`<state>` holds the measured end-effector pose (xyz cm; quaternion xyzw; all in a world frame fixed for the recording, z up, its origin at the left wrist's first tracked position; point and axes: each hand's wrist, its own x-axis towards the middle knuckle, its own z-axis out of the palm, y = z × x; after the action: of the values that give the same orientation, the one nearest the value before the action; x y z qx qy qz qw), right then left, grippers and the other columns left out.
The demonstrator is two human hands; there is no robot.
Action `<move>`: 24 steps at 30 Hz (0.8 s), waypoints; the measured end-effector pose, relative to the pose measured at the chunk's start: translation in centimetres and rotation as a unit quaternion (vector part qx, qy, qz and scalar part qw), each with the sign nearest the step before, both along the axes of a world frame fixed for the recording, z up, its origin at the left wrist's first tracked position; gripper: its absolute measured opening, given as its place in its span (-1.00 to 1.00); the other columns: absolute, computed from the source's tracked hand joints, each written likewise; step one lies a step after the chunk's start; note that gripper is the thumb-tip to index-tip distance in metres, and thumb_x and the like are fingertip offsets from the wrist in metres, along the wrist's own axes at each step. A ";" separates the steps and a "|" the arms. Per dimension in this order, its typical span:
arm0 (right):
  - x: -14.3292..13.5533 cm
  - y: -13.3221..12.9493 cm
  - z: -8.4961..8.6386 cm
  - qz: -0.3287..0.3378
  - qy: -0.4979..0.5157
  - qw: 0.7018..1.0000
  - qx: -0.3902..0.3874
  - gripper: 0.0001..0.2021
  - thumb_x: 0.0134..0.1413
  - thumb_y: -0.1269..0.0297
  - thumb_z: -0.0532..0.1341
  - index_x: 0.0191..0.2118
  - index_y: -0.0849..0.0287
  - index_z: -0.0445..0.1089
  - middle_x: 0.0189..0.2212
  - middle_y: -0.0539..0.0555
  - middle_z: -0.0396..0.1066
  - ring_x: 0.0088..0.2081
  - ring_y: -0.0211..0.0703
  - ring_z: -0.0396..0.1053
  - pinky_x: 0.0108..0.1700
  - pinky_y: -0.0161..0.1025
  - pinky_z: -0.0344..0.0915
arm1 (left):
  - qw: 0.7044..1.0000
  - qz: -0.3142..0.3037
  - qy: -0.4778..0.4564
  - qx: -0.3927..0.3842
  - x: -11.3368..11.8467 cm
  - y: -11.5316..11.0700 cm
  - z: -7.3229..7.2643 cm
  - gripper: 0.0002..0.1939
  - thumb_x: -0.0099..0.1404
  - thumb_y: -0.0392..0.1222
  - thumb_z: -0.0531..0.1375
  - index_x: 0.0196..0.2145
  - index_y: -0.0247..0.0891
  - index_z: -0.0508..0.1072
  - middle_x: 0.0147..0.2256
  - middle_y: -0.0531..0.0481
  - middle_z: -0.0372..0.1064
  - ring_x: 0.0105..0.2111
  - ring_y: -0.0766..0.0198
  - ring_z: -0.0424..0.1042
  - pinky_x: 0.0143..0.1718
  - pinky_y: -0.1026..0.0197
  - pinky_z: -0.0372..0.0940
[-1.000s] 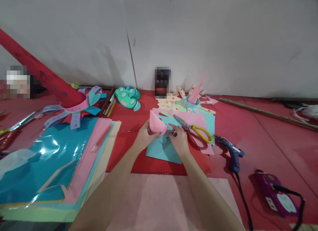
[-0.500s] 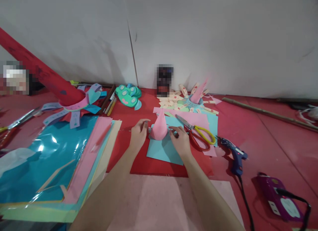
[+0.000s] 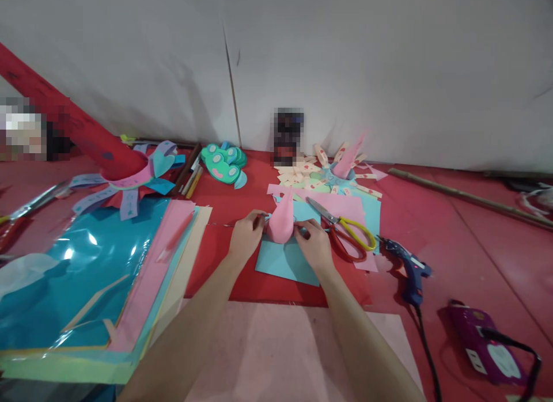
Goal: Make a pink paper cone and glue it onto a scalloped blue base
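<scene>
Pink paper cone [image 3: 282, 220] was tip-up over the far half of the blue card [image 3: 287, 265], card's near edge uncovered. Couldn't tell if its base touched the card. Card lay on a red sheet [image 3: 211, 275], inside its right edge.

Hands flanked the cone at its base, one per side, presumably to keep it steady without crushing the paper.

Left hand [image 3: 246, 234]: grip mostly closed, fingertips at a scrap of blue paper by the base. Right hand [image 3: 314, 245]: fingers curled, tips close to the base's right side. Couldn't tell whether either was pinching or just touching; fingers hid the contact.

Scissors [image 3: 333, 220] sat beside the card's right edge, glue gun [image 3: 412, 269] past the red sheet's right edge: both in easy right-hand reach, likely why. Purple box [image 3: 484, 341] was farther right, clear of both arms.
</scene>
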<state>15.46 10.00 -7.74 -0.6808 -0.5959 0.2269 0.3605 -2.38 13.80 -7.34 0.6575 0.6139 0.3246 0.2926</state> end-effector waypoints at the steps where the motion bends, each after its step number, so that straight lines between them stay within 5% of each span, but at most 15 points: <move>1: 0.0 0.0 0.0 0.000 0.000 1.000 -0.001 -0.77 0.06 0.26 0.12 -0.27 0.13 0.52 -0.31 0.07 0.43 -0.49 -0.24 0.30 -0.32 -0.24 0.26 | 1.000 -0.001 0.001 0.000 0.0 0.0 0.0 -0.78 0.30 -0.18 0.04 -0.23 -0.19 0.48 -0.54 0.04 0.41 -0.51 0.23 0.42 -0.45 0.27 0.21; 24: -0.2 -0.2 0.2 0.000 0.000 1.000 -0.011 -0.83 0.04 0.21 0.17 -0.35 0.08 0.51 -0.31 0.04 0.45 -0.47 -0.25 0.32 -0.39 -0.27 0.22 | 1.000 0.013 0.008 -0.015 0.1 0.1 0.2 -0.79 0.29 -0.21 0.05 -0.24 -0.20 0.48 -0.50 0.00 0.48 -0.44 0.17 0.50 -0.37 0.23 0.27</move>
<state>15.22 9.82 -7.50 -0.6845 -0.5935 0.2332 0.3532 -2.25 13.90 -7.18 0.6478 0.6293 0.3137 0.2930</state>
